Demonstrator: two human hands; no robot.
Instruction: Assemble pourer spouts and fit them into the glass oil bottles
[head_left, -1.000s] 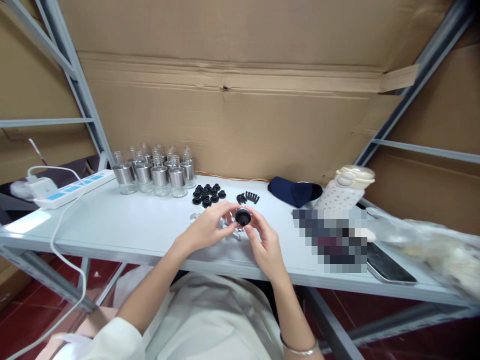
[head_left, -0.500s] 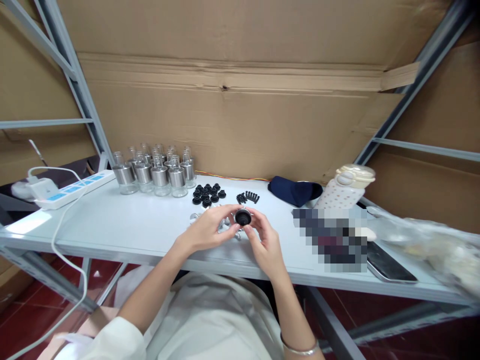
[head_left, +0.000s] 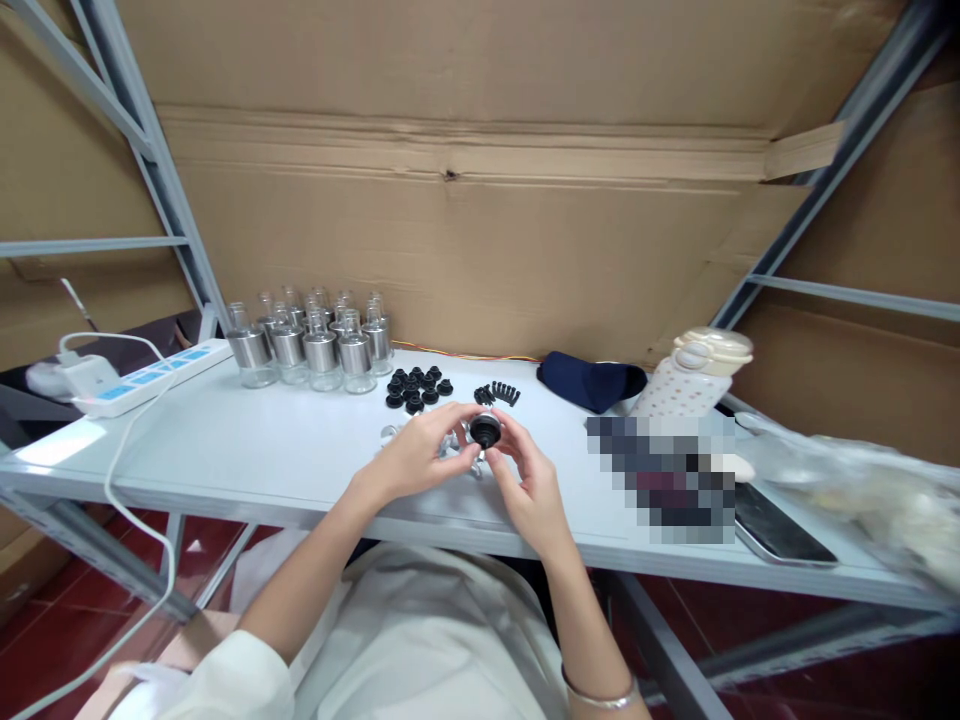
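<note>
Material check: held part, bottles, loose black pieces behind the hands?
Held part: dull black, ringed, likely rubber or plastic; its bright silvery edge suggests metal.
Bottles: clear necks and bases, probably glass; grey sleeves with soft sheen look like brushed steel.
Loose black pieces: low-gloss, rubber or plastic, too small to tell which.

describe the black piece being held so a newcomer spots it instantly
On the pale table before the cardboard wall, find the black pieces right of the glass bottles. Nearer the viewer, the left grip and right grip hold one round black part. Unlike those loose pieces, it is held, with a silvery edge showing.
</note>
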